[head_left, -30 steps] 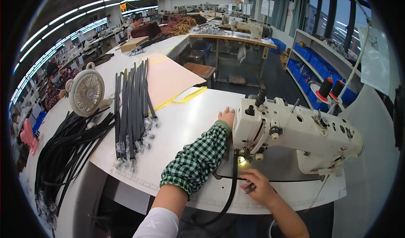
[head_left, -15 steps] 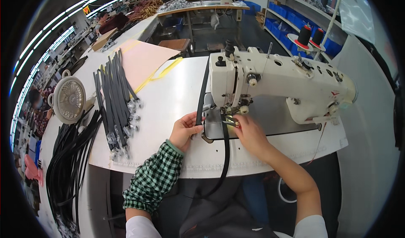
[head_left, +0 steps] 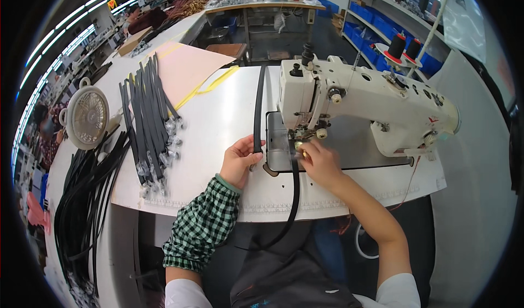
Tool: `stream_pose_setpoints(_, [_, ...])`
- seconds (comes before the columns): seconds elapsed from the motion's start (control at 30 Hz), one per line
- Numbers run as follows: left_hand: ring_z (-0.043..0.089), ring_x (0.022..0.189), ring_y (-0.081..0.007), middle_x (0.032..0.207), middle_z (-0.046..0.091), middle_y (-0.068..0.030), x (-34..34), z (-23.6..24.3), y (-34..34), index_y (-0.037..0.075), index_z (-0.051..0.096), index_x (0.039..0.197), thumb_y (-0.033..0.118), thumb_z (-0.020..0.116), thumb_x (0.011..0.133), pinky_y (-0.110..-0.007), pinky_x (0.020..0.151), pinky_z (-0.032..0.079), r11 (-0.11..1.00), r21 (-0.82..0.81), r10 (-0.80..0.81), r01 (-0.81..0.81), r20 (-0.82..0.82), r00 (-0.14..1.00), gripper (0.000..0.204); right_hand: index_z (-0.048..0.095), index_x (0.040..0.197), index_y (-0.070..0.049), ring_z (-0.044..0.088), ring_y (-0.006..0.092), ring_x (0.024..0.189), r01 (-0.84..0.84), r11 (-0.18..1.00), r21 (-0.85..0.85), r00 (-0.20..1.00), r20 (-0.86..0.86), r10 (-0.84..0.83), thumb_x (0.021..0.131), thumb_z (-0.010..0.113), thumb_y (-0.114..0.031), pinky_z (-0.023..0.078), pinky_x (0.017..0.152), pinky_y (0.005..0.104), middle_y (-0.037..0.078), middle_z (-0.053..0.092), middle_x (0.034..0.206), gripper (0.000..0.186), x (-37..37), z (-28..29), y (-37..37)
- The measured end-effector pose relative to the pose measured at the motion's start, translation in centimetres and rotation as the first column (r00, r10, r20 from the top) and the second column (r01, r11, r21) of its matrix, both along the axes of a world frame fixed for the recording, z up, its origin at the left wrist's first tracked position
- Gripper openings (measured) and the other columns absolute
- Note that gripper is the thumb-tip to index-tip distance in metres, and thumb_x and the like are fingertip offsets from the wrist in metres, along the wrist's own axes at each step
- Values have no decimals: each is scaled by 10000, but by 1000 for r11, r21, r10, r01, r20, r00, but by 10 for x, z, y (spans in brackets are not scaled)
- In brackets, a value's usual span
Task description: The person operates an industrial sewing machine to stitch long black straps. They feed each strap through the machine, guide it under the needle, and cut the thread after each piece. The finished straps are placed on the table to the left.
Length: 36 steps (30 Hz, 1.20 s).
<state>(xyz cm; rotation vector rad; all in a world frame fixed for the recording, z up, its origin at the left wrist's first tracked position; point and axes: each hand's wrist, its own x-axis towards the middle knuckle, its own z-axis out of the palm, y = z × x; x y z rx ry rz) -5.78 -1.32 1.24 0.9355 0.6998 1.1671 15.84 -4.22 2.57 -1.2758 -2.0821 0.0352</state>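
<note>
A sewing machine (head_left: 349, 98) stands on the white table in front of me. My left hand (head_left: 239, 163), left of its metal bed, pinches a flat black strap (head_left: 258, 108) that runs away from me along the table. Under the needle area a second length of black strap (head_left: 296, 193) passes over the table's front edge and hangs toward my lap. My right hand (head_left: 321, 163) is closed beside the presser foot, at this strap. Small metal thread snips (head_left: 298, 154) are in its fingers, partly hidden and blurred.
At the left lie a bundle of dark straps with plastic-wrapped ends (head_left: 146, 122), a small round fan (head_left: 87, 117) and a hanging bunch of black straps (head_left: 90, 209). A pink sheet (head_left: 185, 70) lies behind. Thread spools (head_left: 396, 47) stand at the right rear.
My view has shifted slightly. My right hand has turned at the needle area, and the snips show less than before. The strap in my left hand now lies clear of the machine head.
</note>
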Motion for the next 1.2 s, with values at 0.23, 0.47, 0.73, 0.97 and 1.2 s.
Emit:
stream_pose_setpoints(0.23, [519, 799, -62, 1052, 558, -60, 1, 1, -2, -4, 500, 1118, -118, 566, 710, -184, 690, 425, 998, 62, -8, 11, -50, 999, 429, 608, 878, -102, 514, 167, 650, -575, 818, -8, 812, 117, 572, 652, 683, -154, 456, 538, 285, -10, 567, 955, 243, 14, -12, -16])
stream_pose_setpoints(0.47, [511, 784, -59, 1035, 558, -50, 1, 1, -1, -13, 492, 1136, -123, 565, 708, -182, 682, 419, 998, 62, 19, -17, -44, 999, 448, 592, 847, -92, 514, 157, 718, -475, 879, 51, 878, 94, 469, 657, 678, -150, 469, 570, 277, -25, 587, 933, 217, 13, -14, -20])
stream_pose_setpoints(0.73, [538, 835, -117, 997, 566, -59, -55, 1, 26, -25, 491, 1131, -93, 556, 731, -226, 751, 439, 974, 20, 219, -227, 203, 954, 411, 603, 845, -92, 510, 169, 710, -441, 896, 52, 895, 103, 434, 674, 668, -188, 470, 580, 280, -19, 590, 973, 207, 12, -12, -20])
stream_pose_setpoints(0.97, [543, 903, -171, 985, 557, -102, -294, 72, 12, -4, 509, 1066, 32, 532, 817, -272, 806, 464, 757, 316, 406, -572, 460, 790, 253, 599, 841, -95, 511, 188, 736, -438, 899, -6, 891, 130, 435, 657, 673, -180, 464, 599, 293, -12, 587, 970, 216, 10, -8, -24])
stream_pose_setpoints(1.2, [507, 1027, -322, 1172, 451, -229, -504, 138, -186, -72, 426, 1117, 229, 617, 760, -364, 860, 455, -282, -165, 502, -945, 814, -293, 505, 599, 841, -88, 509, 188, 717, -449, 894, 1, 888, 109, 446, 624, 690, -141, 458, 576, 293, -10, 592, 950, 241, 8, -5, -24])
